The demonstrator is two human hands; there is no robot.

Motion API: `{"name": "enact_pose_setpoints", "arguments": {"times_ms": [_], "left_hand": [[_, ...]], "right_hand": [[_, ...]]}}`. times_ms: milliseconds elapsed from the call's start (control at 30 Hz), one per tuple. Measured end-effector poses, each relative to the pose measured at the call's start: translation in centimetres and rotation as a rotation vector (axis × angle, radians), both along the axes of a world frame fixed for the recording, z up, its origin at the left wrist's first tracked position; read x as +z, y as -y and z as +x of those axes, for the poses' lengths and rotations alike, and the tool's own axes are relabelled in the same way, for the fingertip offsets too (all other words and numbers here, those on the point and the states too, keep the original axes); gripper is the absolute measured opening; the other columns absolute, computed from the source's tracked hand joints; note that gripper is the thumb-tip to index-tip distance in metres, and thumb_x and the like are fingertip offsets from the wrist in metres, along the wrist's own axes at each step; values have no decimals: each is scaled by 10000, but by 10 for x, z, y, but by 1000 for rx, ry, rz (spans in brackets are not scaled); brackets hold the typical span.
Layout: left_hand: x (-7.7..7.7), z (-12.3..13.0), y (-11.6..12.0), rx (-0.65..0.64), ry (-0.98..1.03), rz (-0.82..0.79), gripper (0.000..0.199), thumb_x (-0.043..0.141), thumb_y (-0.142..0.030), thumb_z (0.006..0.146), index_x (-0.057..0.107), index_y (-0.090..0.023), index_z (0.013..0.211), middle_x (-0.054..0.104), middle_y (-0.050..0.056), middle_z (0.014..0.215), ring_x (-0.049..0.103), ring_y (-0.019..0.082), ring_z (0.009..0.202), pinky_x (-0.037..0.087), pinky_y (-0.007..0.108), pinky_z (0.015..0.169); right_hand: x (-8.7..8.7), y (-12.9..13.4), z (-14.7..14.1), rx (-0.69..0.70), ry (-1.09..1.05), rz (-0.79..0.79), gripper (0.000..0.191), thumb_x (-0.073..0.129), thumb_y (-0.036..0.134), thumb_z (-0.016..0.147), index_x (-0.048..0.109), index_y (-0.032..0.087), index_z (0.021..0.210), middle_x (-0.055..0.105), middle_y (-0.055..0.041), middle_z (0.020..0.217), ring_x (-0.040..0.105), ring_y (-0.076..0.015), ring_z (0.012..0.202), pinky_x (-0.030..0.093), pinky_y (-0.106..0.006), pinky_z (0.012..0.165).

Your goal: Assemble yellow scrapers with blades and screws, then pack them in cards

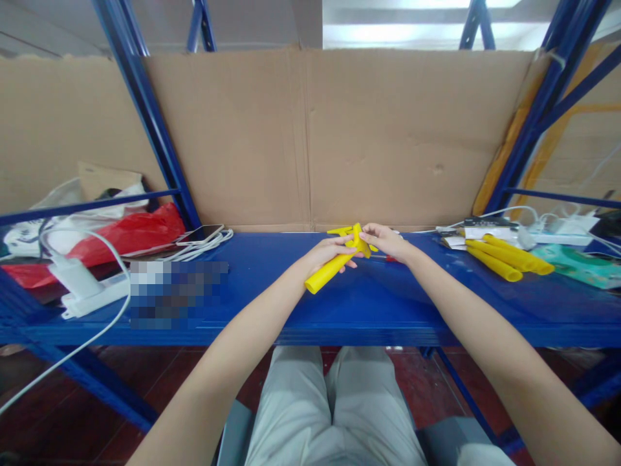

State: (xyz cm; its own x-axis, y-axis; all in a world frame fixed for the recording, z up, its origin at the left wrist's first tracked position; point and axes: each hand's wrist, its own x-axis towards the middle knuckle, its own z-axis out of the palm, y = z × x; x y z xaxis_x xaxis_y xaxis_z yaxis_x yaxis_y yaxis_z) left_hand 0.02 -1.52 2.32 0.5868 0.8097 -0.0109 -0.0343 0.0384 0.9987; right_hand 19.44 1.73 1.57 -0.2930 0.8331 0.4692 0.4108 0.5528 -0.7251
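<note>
A yellow tube [324, 274] lies across the fingers of my left hand [330, 251], its open end pointing down and to the left. My left hand is closed around it above the blue table [272, 291]. At the tube's upper end, a yellow piece [358, 241] is pinched by my right hand [385, 241]. My hands are close together, and fingers partly cover the place where piece and tube meet. More yellow parts [339, 230] show just behind my hands. A small red object [391, 259] lies under my right wrist.
Several yellow tubes [514, 256] lie at the right beside small boxes [490, 228] and a green packet [577, 264]. At the left are a red bag [130, 234], white cables [206, 243] and a power strip [97, 294]. A cardboard panel [242, 142] stands behind.
</note>
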Motion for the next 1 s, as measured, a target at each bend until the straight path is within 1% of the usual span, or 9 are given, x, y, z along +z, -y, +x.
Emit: {"name": "enact_pose_setpoints", "arguments": {"times_ms": [167, 267, 400, 700, 1000], "left_hand": [[1, 1, 0, 26, 11, 5, 624, 559, -76, 817, 390, -221, 1400, 689, 133, 1026, 634, 112, 556, 427, 177, 424], [1, 1, 0, 57, 26, 12, 636, 568, -75, 812, 388, -239, 1399, 692, 118, 1017, 630, 107, 553, 420, 173, 422], [2, 2, 0, 78, 39, 9, 639, 556, -73, 819, 371, -235, 1409, 697, 115, 1005, 622, 101, 543, 415, 172, 422], [4, 2, 1, 75, 73, -10, 657, 555, -55, 816, 348, -206, 1420, 704, 108, 965, 614, 104, 527, 402, 174, 402], [4, 1, 0, 48, 80, -43, 661, 525, -58, 833, 311, -220, 1437, 705, 113, 952, 612, 97, 525, 402, 160, 406]], "right_hand": [[-2, -3, -2, 17, -49, 23, 470, 586, 638, 673, 562, 186, 799, 612, -10, 755, 540, -135, 677, 452, -270, 633], [-4, -3, -6, -5, -43, 45, 443, 550, 619, 718, 572, 189, 821, 631, -23, 794, 558, -146, 718, 459, -275, 659], [-5, -1, -11, -32, -29, 57, 420, 506, 591, 763, 576, 185, 844, 646, -43, 851, 575, -160, 776, 467, -293, 711], [-5, 3, -15, -59, -2, 59, 445, 454, 594, 796, 583, 179, 886, 654, -54, 883, 579, -169, 805, 467, -299, 727], [-6, 1, -13, -54, 0, 82, 473, 458, 613, 791, 593, 171, 893, 665, -59, 895, 586, -173, 809, 471, -299, 740]]}}
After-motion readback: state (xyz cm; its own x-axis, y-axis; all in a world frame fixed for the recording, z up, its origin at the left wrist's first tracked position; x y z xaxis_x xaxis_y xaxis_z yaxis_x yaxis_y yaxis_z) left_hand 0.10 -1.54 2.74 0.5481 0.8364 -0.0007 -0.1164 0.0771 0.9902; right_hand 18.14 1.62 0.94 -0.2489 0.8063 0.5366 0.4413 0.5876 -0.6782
